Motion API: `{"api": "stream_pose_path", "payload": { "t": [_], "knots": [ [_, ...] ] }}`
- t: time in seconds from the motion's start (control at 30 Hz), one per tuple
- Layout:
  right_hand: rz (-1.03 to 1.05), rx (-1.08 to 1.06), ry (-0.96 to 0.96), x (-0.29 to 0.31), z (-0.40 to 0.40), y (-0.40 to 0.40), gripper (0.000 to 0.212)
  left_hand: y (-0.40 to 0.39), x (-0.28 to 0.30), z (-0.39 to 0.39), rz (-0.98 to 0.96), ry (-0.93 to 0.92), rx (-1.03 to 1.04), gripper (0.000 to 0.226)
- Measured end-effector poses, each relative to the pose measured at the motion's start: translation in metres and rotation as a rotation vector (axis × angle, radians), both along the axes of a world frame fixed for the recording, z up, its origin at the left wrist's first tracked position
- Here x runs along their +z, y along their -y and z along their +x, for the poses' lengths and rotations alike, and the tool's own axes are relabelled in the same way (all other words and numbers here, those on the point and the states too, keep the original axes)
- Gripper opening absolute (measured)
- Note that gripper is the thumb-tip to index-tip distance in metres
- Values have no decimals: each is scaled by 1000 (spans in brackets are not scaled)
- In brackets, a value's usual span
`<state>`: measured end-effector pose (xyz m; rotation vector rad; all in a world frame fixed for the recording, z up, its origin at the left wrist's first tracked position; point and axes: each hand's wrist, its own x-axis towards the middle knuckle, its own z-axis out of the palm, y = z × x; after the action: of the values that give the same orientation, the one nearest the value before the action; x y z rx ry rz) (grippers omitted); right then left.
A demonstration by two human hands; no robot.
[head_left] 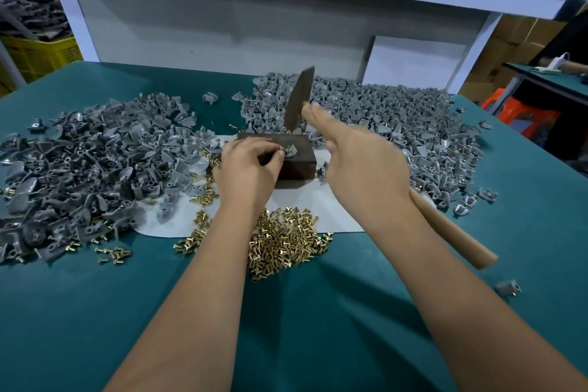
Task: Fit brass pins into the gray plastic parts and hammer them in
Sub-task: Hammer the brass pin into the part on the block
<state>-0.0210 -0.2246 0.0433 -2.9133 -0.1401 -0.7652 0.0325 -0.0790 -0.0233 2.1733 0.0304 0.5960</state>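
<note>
A dark block (296,164) stands at the middle of the green table. On its top lies one gray plastic part (290,151) with a brass pin in it, and my left hand (251,165) pinches that part at its left side. My right hand (359,165) grips the wooden handle (451,229) of a hammer. The hammer's dark metal head (299,99) is raised, blurred, above the far edge of the block. A heap of loose brass pins (286,240) lies just in front of the block, partly under my left forearm.
Large piles of gray plastic parts lie left (82,165) and right (397,124) of the block. A white sheet (321,210) lies under the block. A stray gray part (508,287) sits near the right edge. A white shelf frame (222,9) backs the table.
</note>
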Motion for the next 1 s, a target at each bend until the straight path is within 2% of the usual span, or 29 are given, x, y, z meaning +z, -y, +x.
{"api": "stream_pose_path", "payload": {
  "t": [0.07, 0.13, 0.33, 0.4, 0.6, 0.87, 0.93, 1.0],
  "knots": [
    [-65, 7, -52, -7, -3, -1, 71, 0, 1, 0, -16, 0, 5, 15],
    [-43, 15, -105, -6, -1, 1, 69, 0, 2, -2, -20, -8, 2, 15],
    [356, -12, -77, 6, 12, 13, 53, -4, 5, -2, -92, -66, -52, 16],
    [389, -51, -102, 2, 16, 19, 53, -4, 7, -2, -132, -99, -63, 16],
    [366, -162, -206, -21, 20, 36, 49, -4, 9, -3, -226, -138, -81, 13],
    [264, -270, -296, -35, 30, 42, 23, -2, 10, -7, -200, -130, -82, 8],
    [180, -309, -322, -32, 33, 37, 22, -2, 10, -7, -131, -102, -85, 12],
    [24, -321, -210, -29, 39, 26, 21, -2, 8, -6, -75, -79, -79, 13]
  ]
}}
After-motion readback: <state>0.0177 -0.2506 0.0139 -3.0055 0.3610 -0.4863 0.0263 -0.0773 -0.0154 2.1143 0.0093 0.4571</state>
